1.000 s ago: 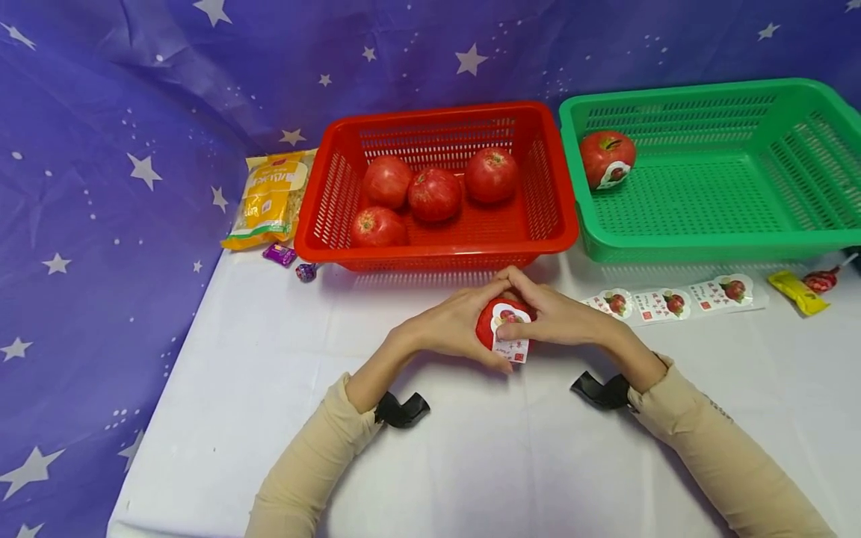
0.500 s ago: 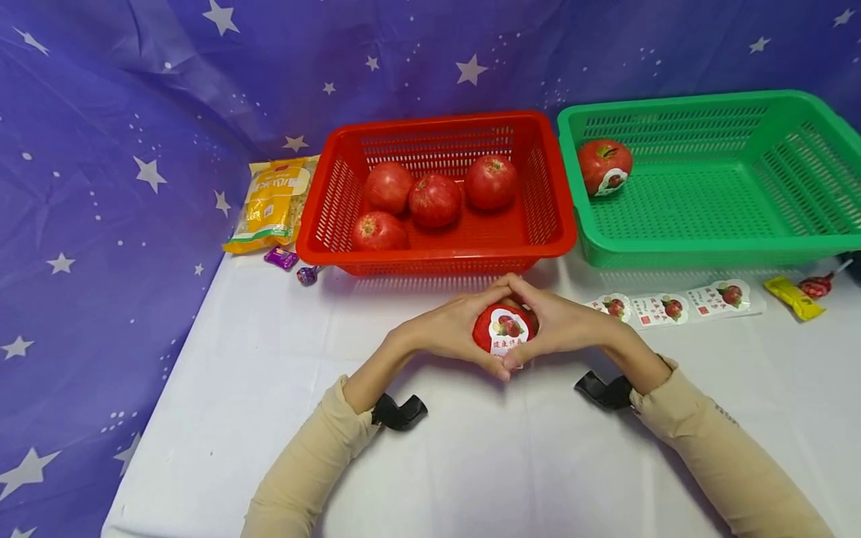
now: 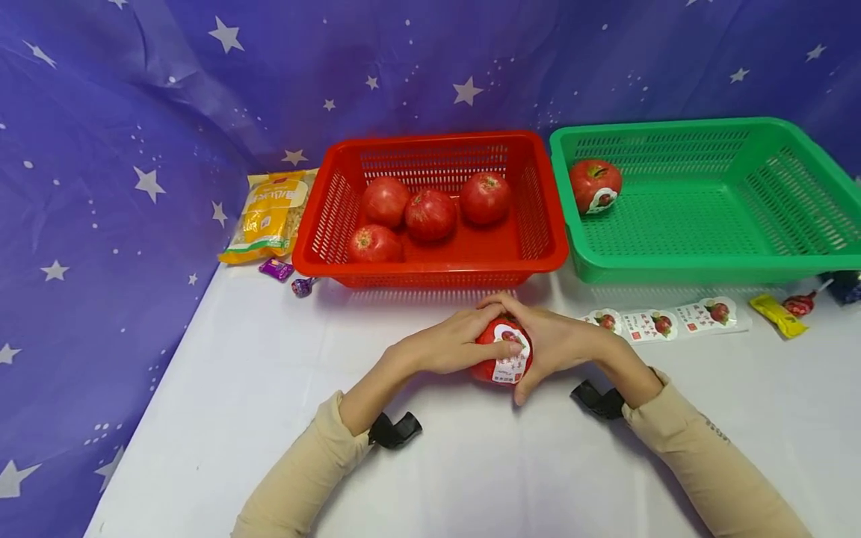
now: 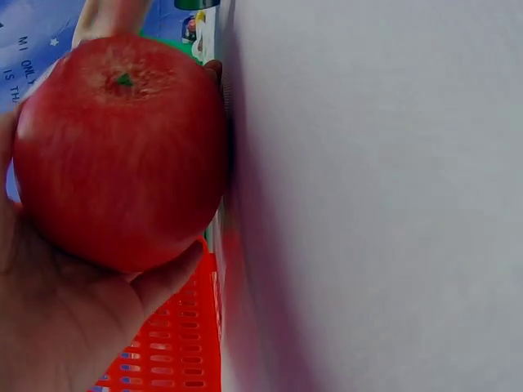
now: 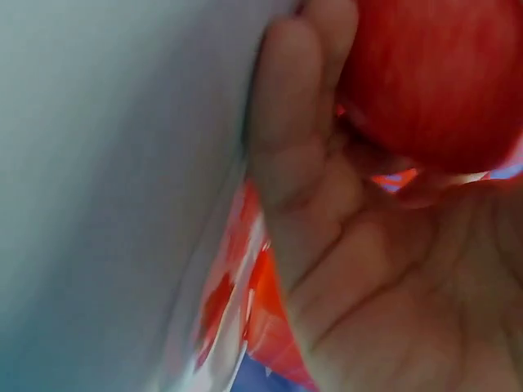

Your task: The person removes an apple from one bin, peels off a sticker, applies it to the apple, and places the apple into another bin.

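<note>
Both hands hold one red apple [image 3: 486, 359] just above the white table [image 3: 269, 418], in front of the red basket [image 3: 430, 263]. A white sticker [image 3: 511, 357] with an apple picture sits on its near side. My left hand [image 3: 457, 345] cups the apple from the left, its thumb lying across the sticker. My right hand [image 3: 554, 344] wraps it from the right. The left wrist view shows the apple [image 4: 122, 155] filling my palm. In the right wrist view the apple [image 5: 433, 82] rests against my curled fingers [image 5: 294, 139].
The red basket holds several plain apples [image 3: 430, 213]. A green basket [image 3: 699, 261] to the right holds one stickered apple [image 3: 595, 185]. A sticker strip [image 3: 666, 321] lies before it, with sweets [image 3: 780, 314] at the right. A yellow packet [image 3: 269, 217] lies left of the red basket.
The apple has been turned a little in my hands; my left thumb now lies over the sticker and my right thumb has slid below it. The view has tilted down slightly.
</note>
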A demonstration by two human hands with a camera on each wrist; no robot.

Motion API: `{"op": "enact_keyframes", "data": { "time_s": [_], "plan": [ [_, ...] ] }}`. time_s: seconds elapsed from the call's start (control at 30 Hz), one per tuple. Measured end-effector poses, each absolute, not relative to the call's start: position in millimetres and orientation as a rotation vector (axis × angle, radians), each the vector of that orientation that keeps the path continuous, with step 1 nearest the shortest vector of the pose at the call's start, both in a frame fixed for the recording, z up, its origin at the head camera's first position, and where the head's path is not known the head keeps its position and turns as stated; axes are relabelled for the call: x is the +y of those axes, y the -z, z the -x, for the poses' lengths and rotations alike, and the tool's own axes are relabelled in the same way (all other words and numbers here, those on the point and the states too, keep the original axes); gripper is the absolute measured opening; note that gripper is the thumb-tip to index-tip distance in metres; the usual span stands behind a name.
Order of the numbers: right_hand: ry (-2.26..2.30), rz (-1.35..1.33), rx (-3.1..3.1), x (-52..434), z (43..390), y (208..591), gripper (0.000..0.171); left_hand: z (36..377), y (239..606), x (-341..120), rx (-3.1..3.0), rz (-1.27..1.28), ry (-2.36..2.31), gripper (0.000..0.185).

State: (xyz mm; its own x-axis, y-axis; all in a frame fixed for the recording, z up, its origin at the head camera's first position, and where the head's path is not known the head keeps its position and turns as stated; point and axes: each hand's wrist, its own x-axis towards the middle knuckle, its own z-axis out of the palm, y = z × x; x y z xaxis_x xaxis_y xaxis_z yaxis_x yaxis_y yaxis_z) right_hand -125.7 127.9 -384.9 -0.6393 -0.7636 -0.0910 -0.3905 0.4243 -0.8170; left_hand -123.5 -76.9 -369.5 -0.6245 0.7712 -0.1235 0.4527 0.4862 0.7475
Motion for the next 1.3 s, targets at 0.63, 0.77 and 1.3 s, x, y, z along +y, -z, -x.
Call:
{"op": "enact_keyframes", "data": {
  "time_s": [0.63, 0.77, 1.3],
  "plan": [
    [1.140, 0.857, 2.191, 119.0, 119.0, 377.9, 0.101, 120.1, 376.3, -84.2, 2.327, -0.953, -1.051, 0.045],
    [1.151, 0.906, 2.181, 118.9, 120.6, 379.5, 0.101, 123.7, 377.0, -87.6, 2.290, -0.925, -1.100, 0.047],
    [1.116, 0.911, 2.217, 122.4, 118.8, 382.9, 0.104, 121.8, 374.5, -80.7, 2.331, -0.871, -1.086, 0.037]
  ]
}}
